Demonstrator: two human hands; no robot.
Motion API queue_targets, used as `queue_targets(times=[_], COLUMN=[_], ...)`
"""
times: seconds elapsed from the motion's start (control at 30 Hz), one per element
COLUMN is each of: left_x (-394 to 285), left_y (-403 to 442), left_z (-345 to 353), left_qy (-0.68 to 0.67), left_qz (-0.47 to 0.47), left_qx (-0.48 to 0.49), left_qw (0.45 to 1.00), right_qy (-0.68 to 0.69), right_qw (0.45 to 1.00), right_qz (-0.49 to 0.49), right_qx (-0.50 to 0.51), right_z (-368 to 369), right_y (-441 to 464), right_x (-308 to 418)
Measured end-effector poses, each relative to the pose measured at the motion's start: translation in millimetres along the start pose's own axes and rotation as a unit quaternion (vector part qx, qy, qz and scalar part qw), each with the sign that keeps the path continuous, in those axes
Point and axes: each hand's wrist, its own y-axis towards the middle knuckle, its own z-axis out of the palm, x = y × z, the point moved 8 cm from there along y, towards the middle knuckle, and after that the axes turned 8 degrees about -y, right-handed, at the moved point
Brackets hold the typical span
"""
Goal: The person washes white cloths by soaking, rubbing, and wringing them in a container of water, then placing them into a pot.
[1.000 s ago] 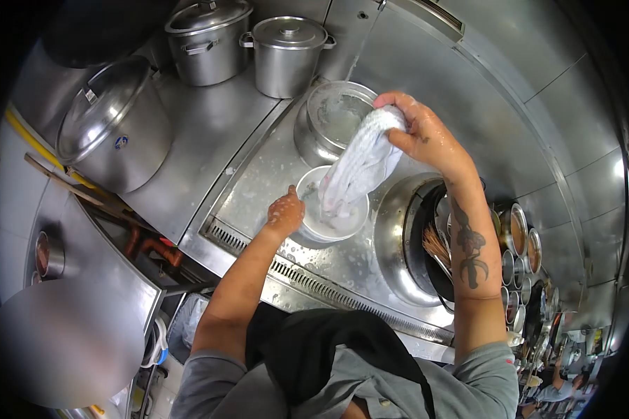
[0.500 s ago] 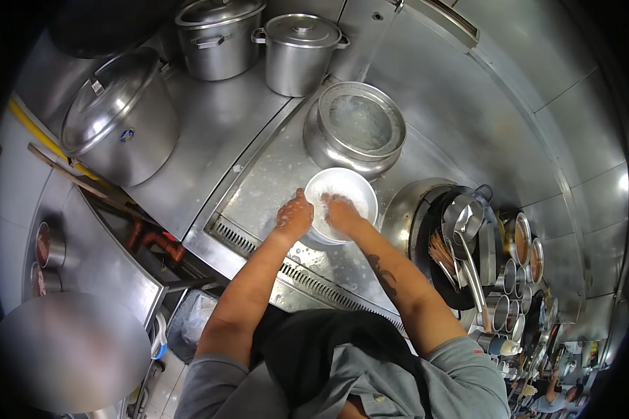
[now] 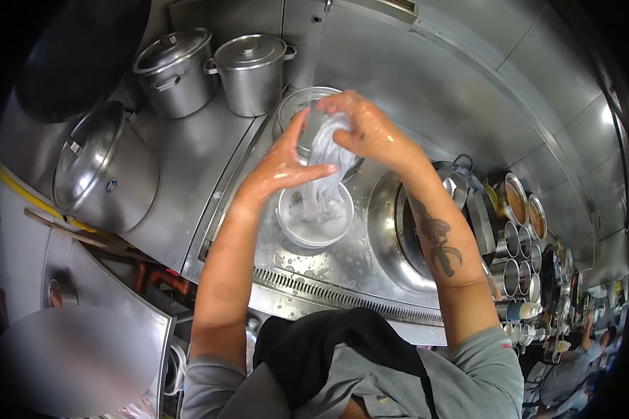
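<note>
Clearly, the right hand (image 3: 370, 131) pinches a long white fabric cloth (image 3: 321, 152) over a round white bucket (image 3: 307, 242). The left hand (image 3: 279, 170) (fingers spread) is near.

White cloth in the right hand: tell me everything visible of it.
The white cloth looks like wet fabric, bunched into lengthwise folds. The right hand grips its top; its lower end hangs over or into the white bowl. The thumb of the left hand crosses in front of it; whether it touches is unclear.
</note>
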Motion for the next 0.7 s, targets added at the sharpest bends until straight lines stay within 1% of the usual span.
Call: queue_targets(times=[0.1,0.2,0.23,0.3,0.33,0.4,0.5,0.53,0.57,0.6,0.67,0.7], left_x=[-51,-12,-9,35,49,64,74,78,90,95,102,102], left_y=[20,33,29,25,22,11,-2,-3,-4,-4,-5,-2], left_z=[19,34,34,47,50,56,67,72,80,81,78,75], left_qy=[-0.08,-0.126,-0.112,-0.132,-0.141,-0.157,-0.189,-0.2,-0.232,-0.22,-0.195,-0.16], left_qz=[0.144,0.019,0.017,-0.04,-0.071,-0.086,-0.086,-0.082,-0.109,-0.11,-0.11,-0.114], left_qx=[-0.069,-0.112,-0.163,-0.158,-0.156,-0.134,-0.111,-0.103,-0.077,-0.082,-0.091,-0.069], left_qw=[0.984,0.986,0.98,0.978,0.975,0.975,0.972,0.971,0.963,0.966,0.97,0.978], right_qy=[0.082,0.127,0.15,0.196,0.184,0.164,0.267,0.275,0.283,0.291,0.332,0.352], right_qw=[0.993,0.979,0.975,0.965,0.964,0.959,0.932,0.927,0.921,0.915,0.884,0.866], right_qz=[-0.003,0.003,0.011,0.027,0.025,0.016,0.087,0.092,0.097,0.103,0.135,0.15], right_qx=[-0.084,-0.16,-0.163,-0.17,-0.192,-0.231,-0.229,-0.239,-0.25,-0.26,-0.302,-0.323], right_z=[-29,-38,-40,-42,-45,-46,-39,-40,-40,-41,-43,-41], right_y=[8,11,8,0,-5,-16,-35,-41,-47,-54,-77,-91], right_x=[15,24,24,22,17,5,-11,-13,-17,-23,-48,-64])
